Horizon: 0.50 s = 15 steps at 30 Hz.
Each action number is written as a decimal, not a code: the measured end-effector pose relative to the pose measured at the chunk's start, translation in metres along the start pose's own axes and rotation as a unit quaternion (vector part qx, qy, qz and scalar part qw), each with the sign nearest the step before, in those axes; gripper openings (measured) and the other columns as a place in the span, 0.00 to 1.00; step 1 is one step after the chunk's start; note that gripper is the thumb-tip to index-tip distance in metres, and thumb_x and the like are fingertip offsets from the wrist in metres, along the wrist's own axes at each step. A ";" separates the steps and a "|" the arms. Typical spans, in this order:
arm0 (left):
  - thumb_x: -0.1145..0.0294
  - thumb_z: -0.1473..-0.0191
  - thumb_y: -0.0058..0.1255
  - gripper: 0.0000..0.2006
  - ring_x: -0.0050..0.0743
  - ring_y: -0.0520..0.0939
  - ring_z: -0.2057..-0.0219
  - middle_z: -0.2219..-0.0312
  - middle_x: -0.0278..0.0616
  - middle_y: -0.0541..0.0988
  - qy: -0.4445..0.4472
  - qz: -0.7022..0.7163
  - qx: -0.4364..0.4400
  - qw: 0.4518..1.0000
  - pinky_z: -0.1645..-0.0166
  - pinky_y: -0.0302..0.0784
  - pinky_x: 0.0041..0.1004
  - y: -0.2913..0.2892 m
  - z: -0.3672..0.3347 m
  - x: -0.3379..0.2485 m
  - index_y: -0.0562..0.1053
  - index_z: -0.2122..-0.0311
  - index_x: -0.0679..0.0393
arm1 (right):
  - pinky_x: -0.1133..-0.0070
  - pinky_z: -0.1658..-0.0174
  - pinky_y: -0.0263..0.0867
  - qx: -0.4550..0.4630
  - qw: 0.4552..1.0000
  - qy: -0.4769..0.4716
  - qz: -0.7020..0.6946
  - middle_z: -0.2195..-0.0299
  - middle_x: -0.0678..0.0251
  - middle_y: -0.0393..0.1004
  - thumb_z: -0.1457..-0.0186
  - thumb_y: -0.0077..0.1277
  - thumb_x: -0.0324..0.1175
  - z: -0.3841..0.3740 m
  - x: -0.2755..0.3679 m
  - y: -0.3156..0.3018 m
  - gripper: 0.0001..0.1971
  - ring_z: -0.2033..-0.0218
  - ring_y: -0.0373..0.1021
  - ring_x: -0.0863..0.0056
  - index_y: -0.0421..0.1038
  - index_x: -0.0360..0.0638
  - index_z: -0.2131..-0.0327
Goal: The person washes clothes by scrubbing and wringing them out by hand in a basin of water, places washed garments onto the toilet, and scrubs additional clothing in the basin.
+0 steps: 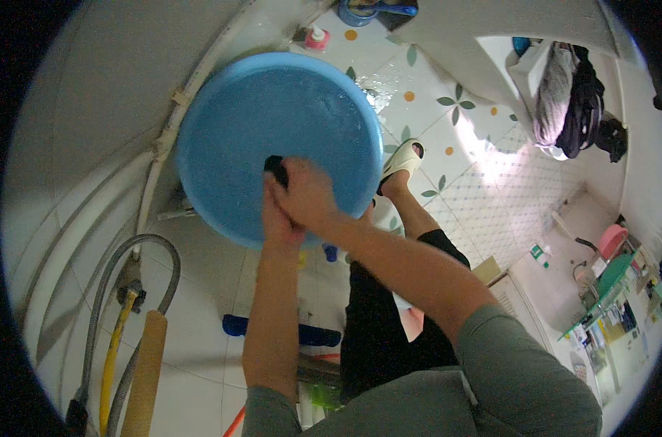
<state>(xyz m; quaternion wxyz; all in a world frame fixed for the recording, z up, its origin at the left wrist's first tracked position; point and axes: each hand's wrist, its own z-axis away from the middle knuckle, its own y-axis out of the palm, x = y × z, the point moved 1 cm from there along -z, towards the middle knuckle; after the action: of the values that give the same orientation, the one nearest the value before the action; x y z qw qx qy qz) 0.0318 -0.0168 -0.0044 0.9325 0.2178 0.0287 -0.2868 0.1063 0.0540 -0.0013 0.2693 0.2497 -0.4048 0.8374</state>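
A big round light-blue basin (294, 61) stands on the tiled floor, and both of my hands are over its near half. A bunched piece of black cloth (276, 167) pokes out at the top of my closed fingers; its kind cannot be made out. My left hand (278, 215) is wrapped round its lower part. Pressed against the left from the right side, my right hand (309, 193) also grips the cloth and is slightly blurred. Faint ripples show inside the basin, like water.
White pipes run along the wall left of the basin. A grey hose (172, 255) and a yellow pipe (115, 357) stand lower left. Beyond the basin sits a pink pump bottle (317, 38). A blue broom head (320, 333) lies near my legs; clothes (560, 95) hang far right.
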 end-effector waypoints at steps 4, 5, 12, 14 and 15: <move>0.44 0.38 0.35 0.27 0.41 0.71 0.47 0.46 0.40 0.70 0.069 -0.039 -0.014 0.997 0.45 0.69 0.43 0.038 0.020 0.021 0.64 0.43 0.52 | 0.57 0.57 0.66 -0.009 0.995 0.090 -0.048 0.65 0.47 0.74 0.44 0.47 0.40 -0.052 -0.026 0.000 0.15 0.59 0.71 0.50 0.71 0.37 0.63; 0.44 0.38 0.35 0.27 0.41 0.71 0.46 0.45 0.39 0.69 0.057 -0.018 0.031 0.998 0.45 0.69 0.43 0.042 0.018 0.021 0.64 0.42 0.52 | 0.58 0.56 0.66 -0.078 0.984 0.130 -0.094 0.63 0.46 0.74 0.44 0.47 0.38 -0.053 -0.030 0.002 0.13 0.57 0.71 0.50 0.71 0.37 0.63; 0.44 0.38 0.34 0.28 0.40 0.71 0.48 0.50 0.41 0.71 0.038 0.058 0.337 0.939 0.44 0.67 0.41 -0.026 -0.033 -0.050 0.64 0.44 0.55 | 0.64 0.52 0.63 -0.058 0.975 -0.044 -0.209 0.63 0.52 0.72 0.45 0.48 0.40 0.035 0.028 0.003 0.14 0.58 0.69 0.53 0.73 0.39 0.62; 0.43 0.38 0.34 0.28 0.39 0.71 0.48 0.50 0.41 0.71 0.050 0.057 0.193 0.978 0.44 0.67 0.41 0.006 -0.023 -0.031 0.64 0.44 0.55 | 0.64 0.53 0.64 -0.045 0.989 0.019 -0.141 0.64 0.52 0.72 0.45 0.49 0.41 0.031 0.022 -0.002 0.14 0.61 0.69 0.53 0.73 0.38 0.64; 0.43 0.38 0.35 0.28 0.39 0.71 0.48 0.50 0.41 0.71 0.052 0.054 0.122 0.990 0.44 0.67 0.41 0.027 -0.011 -0.019 0.64 0.44 0.55 | 0.64 0.53 0.64 -0.053 0.989 0.025 -0.136 0.64 0.52 0.72 0.45 0.49 0.41 0.024 0.016 -0.008 0.14 0.61 0.69 0.53 0.73 0.38 0.64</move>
<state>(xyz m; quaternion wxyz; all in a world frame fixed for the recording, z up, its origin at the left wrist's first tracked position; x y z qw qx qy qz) 0.0312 0.0181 -0.0002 0.9105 0.3453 0.0302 -0.2254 0.1044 0.0424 0.0264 0.4035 0.2666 -0.4040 0.7765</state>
